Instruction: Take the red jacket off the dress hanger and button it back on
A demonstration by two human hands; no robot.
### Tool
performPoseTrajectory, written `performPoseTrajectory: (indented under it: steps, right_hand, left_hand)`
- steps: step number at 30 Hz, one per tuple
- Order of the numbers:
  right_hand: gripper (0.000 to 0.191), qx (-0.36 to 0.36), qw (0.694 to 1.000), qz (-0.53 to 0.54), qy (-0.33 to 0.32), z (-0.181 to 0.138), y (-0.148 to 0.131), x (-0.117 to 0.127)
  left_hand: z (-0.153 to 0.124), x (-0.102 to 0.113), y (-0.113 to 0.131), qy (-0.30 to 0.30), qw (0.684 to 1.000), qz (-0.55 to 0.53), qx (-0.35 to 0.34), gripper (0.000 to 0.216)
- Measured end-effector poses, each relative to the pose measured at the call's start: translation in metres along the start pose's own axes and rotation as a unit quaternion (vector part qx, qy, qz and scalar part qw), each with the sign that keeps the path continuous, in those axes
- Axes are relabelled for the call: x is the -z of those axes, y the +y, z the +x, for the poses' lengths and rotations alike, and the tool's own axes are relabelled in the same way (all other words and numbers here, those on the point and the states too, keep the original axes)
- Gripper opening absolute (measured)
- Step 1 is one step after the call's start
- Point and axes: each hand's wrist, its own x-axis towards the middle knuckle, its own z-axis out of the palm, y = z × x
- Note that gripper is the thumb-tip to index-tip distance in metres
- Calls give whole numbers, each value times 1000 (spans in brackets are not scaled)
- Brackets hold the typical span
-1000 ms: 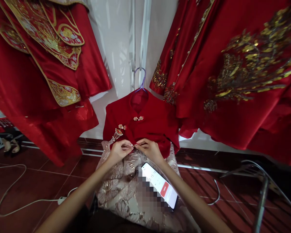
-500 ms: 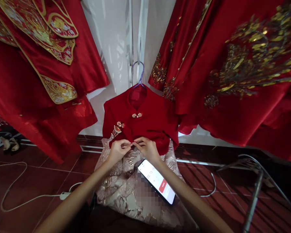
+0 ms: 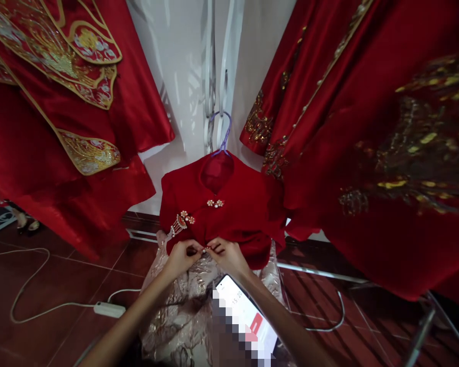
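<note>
A short red velvet jacket (image 3: 248, 209) hangs from a purple hanger (image 3: 227, 133) in front of me, its lower part resting over pale brocade fabric (image 3: 168, 311). At its front hem, my left hand (image 3: 183, 259) and my right hand (image 3: 229, 257) meet fingertip to fingertip. Both pinch a small beaded clasp (image 3: 205, 250), mostly hidden by the fingers. Higher up, a flower-shaped jewelled clasp (image 3: 215, 203) joins the collar opening. A tasselled brooch (image 3: 179, 223) sits on the chest at left.
Red embroidered gowns (image 3: 145, 102) hang on the left, and sequinned ones (image 3: 321, 153) on the right. Under my right forearm lies a lit phone (image 3: 247, 311). A white cable with a power block (image 3: 109, 309) runs over the tiled floor. Metal rack bars (image 3: 421, 331) stand at lower right.
The whole view has shifted, so jacket and hands appear lower. Both hands keep their pinch at the hem, and a bit of the clasp now shows between the fingertips.
</note>
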Motion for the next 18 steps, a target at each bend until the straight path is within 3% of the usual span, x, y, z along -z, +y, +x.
performPoseTrajectory:
  steps: [3, 7, 15, 18]
  right_hand:
    - [12, -12, 998, -47, -52, 14, -1, 8]
    - [11, -25, 996, -48, -64, 30, 6, 6]
    - [12, -59, 998, 26, -14, 43, 18, -11]
    - [15, -39, 998, 31, -32, 40, 13, -11]
  left_hand:
    - [9, -1, -1, 19, 1000, 15, 15, 12]
    - [20, -2, -2, 31, 997, 74, 18, 15]
    - [24, 17, 4, -29, 983, 180, -19, 14]
    - [22, 30, 3, -48, 981, 185, -41, 10]
